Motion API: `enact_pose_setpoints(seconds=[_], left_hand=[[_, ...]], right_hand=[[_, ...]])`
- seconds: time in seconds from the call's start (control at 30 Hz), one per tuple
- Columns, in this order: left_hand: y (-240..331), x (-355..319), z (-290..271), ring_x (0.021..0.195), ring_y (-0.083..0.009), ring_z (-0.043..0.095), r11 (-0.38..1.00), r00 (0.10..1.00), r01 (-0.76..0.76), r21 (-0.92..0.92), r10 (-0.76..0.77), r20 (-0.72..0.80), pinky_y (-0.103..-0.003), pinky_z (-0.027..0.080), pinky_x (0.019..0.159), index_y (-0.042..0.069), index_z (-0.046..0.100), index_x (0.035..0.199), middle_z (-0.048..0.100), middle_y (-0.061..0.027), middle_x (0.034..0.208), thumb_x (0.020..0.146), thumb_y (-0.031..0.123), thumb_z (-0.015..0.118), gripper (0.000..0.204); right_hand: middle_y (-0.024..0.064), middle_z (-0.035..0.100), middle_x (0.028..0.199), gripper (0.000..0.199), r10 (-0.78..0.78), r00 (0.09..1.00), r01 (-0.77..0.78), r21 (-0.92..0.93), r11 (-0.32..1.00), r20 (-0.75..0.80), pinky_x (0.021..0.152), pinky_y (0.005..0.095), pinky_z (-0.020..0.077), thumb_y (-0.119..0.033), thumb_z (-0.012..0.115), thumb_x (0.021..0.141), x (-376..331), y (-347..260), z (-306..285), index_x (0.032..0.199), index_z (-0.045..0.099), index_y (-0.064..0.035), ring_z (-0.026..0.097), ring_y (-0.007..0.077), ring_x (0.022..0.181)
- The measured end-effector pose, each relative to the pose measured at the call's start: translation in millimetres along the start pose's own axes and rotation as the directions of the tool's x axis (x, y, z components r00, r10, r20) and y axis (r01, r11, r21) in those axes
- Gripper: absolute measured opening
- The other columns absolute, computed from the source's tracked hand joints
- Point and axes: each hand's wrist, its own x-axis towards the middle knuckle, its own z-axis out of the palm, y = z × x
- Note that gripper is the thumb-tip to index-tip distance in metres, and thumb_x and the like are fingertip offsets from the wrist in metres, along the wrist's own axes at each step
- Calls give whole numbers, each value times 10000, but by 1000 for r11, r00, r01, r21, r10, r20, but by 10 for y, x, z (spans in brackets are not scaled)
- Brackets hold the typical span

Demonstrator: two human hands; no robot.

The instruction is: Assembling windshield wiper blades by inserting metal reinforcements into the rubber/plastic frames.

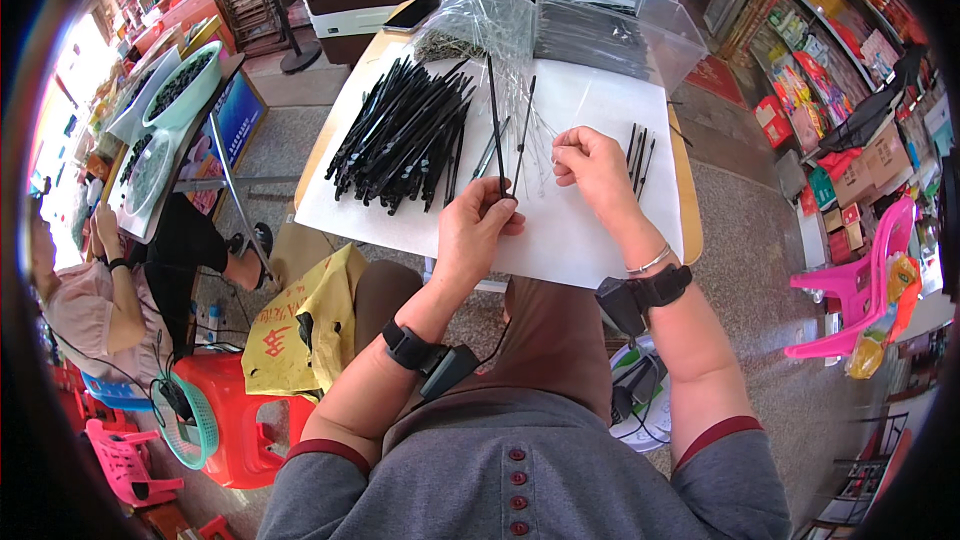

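Observation:
My left hand [474, 228] is closed around the lower end of a thin black rod [494, 125], which points up and away from me over the white sheet [570, 258] on the table. To its right, my right hand [597, 168] is raised with thumb and fingertips pinched together; whatever lies between them is too fine to make out. Several thin, pale wire-like strands [540, 152] lie between the hands. Another black rod [524, 130] rests just right of the held one. A large pile of black rods [405, 135] fills the left of the sheet.
Several separate black rods [641, 160] lie at the sheet's right. Behind are a clear plastic bag [485, 15] and a clear box [675, 40] of dark rods. A co-worker [105, 300] sits at the left table. A red stool [235, 430] and yellow bag [300, 325] stand at lower left.

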Motion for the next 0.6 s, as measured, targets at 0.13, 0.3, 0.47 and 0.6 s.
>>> enact_pose_setpoints(seconds=[0.13, 0.3, 0.47, 0.6], left_hand=[[14, 7, -16, 817, -160, 637, 999, 999, 22, -45, -20, 32, -263, 549, 722, -69, 505, 1177, 614, -113, 972, 913, 30, 538, 284], [-9, 7, -76, 835, -168, 637, 993, 994, 17, -119, -4, 113, -270, 547, 753, -66, 496, 1198, 614, -118, 991, 913, 13, 528, 297], [1, -4, -80, 847, -170, 637, 987, 991, 21, -161, 0, 130, -272, 544, 770, -64, 492, 1205, 613, -119, 996, 909, 2, 527, 305], [4, 2, -70, 846, -169, 636, 990, 993, 28, -140, -11, 116, -273, 547, 766, -70, 485, 1207, 609, -122, 996, 906, -1, 525, 311]], right_hand=[[71, 626, 795, 100, -17, 999, 36, 389, 921, -51, 621, 268, 544, -61, 564, 867, -41, 7, -50, 927, 590, 14, 618, 131, 672], [81, 631, 812, 101, 9, 1000, -7, 462, 887, -2, 641, 269, 545, -62, 550, 876, -150, 27, -9, 930, 587, 14, 624, 141, 695], [78, 637, 805, 98, -21, 997, -3, 323, 946, 71, 642, 255, 537, -55, 535, 882, -295, -15, 11, 917, 592, 16, 616, 122, 699], [64, 640, 812, 98, -105, 986, 129, 189, 974, -133, 653, 249, 531, -31, 525, 885, -291, 84, 17, 922, 604, 15, 608, 105, 705]])
